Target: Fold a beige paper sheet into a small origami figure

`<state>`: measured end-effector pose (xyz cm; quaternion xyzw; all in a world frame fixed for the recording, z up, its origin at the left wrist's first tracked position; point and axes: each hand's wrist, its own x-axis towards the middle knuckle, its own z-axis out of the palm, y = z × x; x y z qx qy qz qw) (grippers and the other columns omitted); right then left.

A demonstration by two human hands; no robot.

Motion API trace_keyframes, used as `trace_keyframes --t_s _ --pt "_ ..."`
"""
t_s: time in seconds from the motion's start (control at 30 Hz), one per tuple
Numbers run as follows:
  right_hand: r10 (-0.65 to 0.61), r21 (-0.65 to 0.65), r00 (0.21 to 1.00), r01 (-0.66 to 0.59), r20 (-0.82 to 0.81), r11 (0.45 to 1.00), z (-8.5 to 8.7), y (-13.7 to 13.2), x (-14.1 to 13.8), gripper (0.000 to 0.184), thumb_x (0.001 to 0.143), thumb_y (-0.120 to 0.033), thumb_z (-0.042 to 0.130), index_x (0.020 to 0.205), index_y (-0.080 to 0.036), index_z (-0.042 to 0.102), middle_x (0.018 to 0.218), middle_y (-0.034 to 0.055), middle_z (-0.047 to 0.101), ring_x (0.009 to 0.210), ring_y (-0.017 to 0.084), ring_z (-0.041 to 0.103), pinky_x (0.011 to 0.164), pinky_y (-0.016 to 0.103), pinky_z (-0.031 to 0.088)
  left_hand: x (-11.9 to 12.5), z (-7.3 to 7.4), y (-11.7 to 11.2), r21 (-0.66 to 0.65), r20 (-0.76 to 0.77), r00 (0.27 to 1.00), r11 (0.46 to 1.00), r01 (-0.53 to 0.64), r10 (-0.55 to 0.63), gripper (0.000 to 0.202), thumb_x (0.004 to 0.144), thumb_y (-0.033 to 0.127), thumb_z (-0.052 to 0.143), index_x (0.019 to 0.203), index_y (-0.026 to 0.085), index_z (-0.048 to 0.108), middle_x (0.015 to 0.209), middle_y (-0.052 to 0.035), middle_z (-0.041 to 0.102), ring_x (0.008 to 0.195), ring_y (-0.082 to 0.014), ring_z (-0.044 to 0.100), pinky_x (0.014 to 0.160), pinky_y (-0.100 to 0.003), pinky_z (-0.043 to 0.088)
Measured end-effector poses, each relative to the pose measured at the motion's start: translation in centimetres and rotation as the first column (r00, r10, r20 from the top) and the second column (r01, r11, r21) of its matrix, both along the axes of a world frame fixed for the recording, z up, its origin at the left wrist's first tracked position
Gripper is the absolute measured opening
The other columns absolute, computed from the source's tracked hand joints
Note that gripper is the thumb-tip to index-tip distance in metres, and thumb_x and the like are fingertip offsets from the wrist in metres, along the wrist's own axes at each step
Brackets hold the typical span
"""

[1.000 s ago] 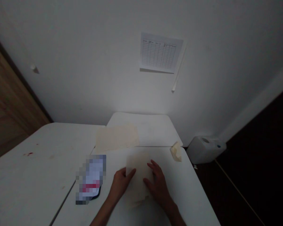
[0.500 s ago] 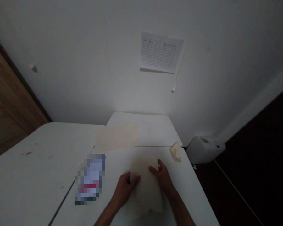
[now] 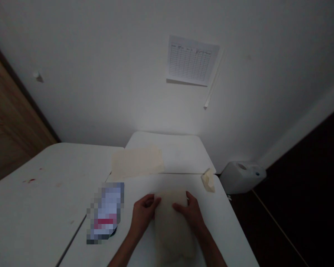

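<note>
A thin beige sheet (image 3: 172, 230), paper or cloth I cannot tell, is held upright between both hands over the near part of the white table (image 3: 222, 222). My left hand (image 3: 142, 213) is closed on its upper left edge, the thumb in front. On the upper right edge my right hand (image 3: 190, 211) pinches it, thumb on the near face and fingers behind. The sheet's lower edge looks uneven, and its back is hidden from me.
A flat beige piece (image 3: 137, 162) lies at the back left, and a crumpled piece (image 3: 208, 180) near the right edge. A blurred-out object (image 3: 107, 211) lies left of my hands. On the floor stands a white jerrycan (image 3: 239, 180). A printed table (image 3: 193, 61) hangs on the wall.
My left hand has moved slightly up and to the left. The sheet, blurred before, now appears straighter and sharper between the hands. My right hand has dropped slightly.
</note>
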<state>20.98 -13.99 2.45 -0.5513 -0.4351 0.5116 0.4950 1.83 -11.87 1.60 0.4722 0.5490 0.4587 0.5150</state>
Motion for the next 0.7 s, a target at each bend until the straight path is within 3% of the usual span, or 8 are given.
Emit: trace_keyframes --t_s 0.1,0.4,0.7 --pt "0.021 -0.007 1.000 -0.021 -0.007 1.000 -0.1 -0.2 -0.1 0.051 0.061 -0.032 0.081 0.104 -0.016 0.058 0.094 0.0092 0.071 0.083 0.028 0.068 0.070 0.036 0.055 0.0 0.1 -0.2 0.010 0.015 1.000 1.000 -0.008 0.007 0.047 0.067 0.059 0.069 0.084 0.015 0.070 0.077 -0.0078 0.074 0.065 -0.0225 0.068 0.048 -0.026 0.051" --pt "0.030 -0.090 0.999 -0.032 -0.025 0.995 -0.3 0.2 0.4 0.056 0.065 -0.044 0.078 0.110 -0.016 0.059 0.101 0.0123 0.071 0.089 0.029 0.068 0.075 0.038 0.055 -0.2 -0.4 -0.3 -0.018 0.028 1.000 1.000 0.012 -0.012 0.042 0.069 0.054 0.070 0.083 0.014 0.070 0.068 -0.0057 0.072 0.046 -0.0149 0.059 0.037 -0.021 0.041" --pt "0.023 -0.067 0.997 -0.027 -0.070 0.997 -1.1 0.4 0.5 0.060 0.060 -0.041 0.082 0.109 -0.015 0.058 0.099 0.0129 0.072 0.085 0.030 0.069 0.072 0.040 0.055 -0.3 -0.6 -0.4 -0.028 0.022 1.000 1.000 0.008 -0.007 0.046 0.068 0.055 0.069 0.087 0.013 0.070 0.064 -0.0047 0.070 0.040 -0.0129 0.054 0.035 -0.022 0.041"
